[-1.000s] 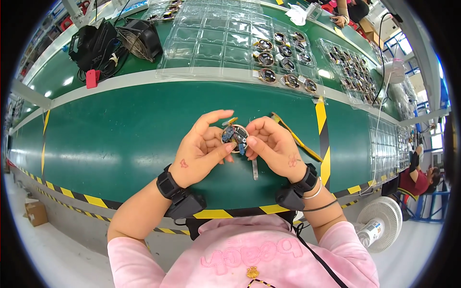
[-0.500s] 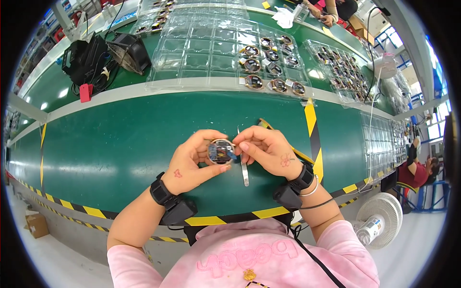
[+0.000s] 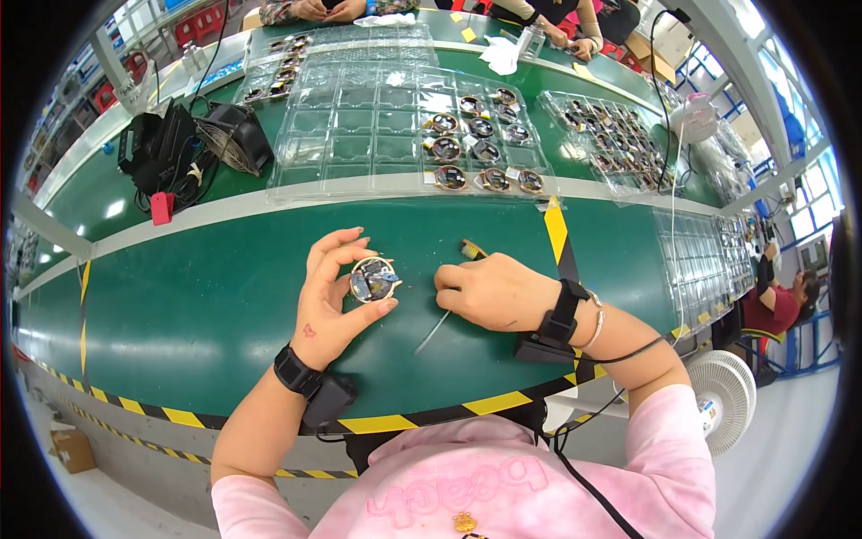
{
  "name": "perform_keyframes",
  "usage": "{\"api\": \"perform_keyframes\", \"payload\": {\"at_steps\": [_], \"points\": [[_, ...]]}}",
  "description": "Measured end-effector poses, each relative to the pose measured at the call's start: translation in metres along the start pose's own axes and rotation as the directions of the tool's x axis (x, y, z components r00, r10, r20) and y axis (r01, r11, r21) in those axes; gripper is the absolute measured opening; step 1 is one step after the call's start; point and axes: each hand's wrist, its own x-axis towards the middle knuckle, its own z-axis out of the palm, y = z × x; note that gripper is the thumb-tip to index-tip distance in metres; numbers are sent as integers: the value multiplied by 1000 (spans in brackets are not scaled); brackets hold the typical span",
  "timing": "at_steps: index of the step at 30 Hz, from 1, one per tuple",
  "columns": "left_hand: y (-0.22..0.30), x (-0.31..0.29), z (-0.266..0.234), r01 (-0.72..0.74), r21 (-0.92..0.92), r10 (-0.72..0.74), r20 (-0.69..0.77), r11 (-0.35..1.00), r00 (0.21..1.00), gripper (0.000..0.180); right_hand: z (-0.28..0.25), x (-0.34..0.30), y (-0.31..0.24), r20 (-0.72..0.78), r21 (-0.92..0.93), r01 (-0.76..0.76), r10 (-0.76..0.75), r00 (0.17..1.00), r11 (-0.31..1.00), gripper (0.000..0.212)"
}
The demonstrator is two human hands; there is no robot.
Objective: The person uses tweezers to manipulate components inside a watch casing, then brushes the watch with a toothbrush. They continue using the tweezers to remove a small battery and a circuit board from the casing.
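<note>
My left hand (image 3: 330, 292) holds a round electronic module (image 3: 373, 280) by its edge, between thumb and fingers. It looks like an open watch body with a pale gold rim, dark parts and a bit of blue inside. My right hand (image 3: 494, 292) is to the right, low over the green bench, its fingers curled closed. From under them a thin metal pair of tweezers (image 3: 433, 333) sticks out toward the lower left, smeared by motion. Just beyond that hand lies a small brush (image 3: 471, 250) with a yellowish handle, partly hidden by the hand.
Clear plastic trays (image 3: 350, 135) on the raised shelf hold several round modules (image 3: 451, 177). Another filled tray (image 3: 602, 130) stands at the right. A black fan (image 3: 235, 135) and a red tag (image 3: 162, 207) are at the left. Yellow-black tape (image 3: 557, 235) marks the bench. Co-workers' hands (image 3: 570, 40) show at the back.
My right hand has moved right, away from the module, turned back-up and closed; the tweezers now slant lower left. My left hand has shifted left with the module. The view has tilted slightly.
</note>
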Motion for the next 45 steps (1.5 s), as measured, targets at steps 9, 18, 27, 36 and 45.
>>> {"api": "perform_keyframes", "payload": {"at_steps": [9, 18, 27, 36, 45], "points": [[7, -11, 1, 228, -105, -222, 63, 968, 973, 52, 24, -15, -9, -347, 559, -86, 328, 879, 824, 7], [6, -9, 3, 330, 167, -358, 175, 929, 917, 56, 11, -3, -18, -264, 964, 171, 636, 725, 205, 4], [0, -14, 11, 95, 418, -150, 99, 903, 984, 49, 45, -2, -30, -175, 942, -15, 527, 832, 336, 15], [5, -11, 14, 58, 551, -169, 152, 832, 974, 47, 51, 15, -36, -181, 910, -66, 535, 825, 409, 11], [3, -10, 16, 18, 604, -153, 174, 797, 973, 44, 62, 17, -36, -300, 867, 9, 508, 807, 499, 11]]}}
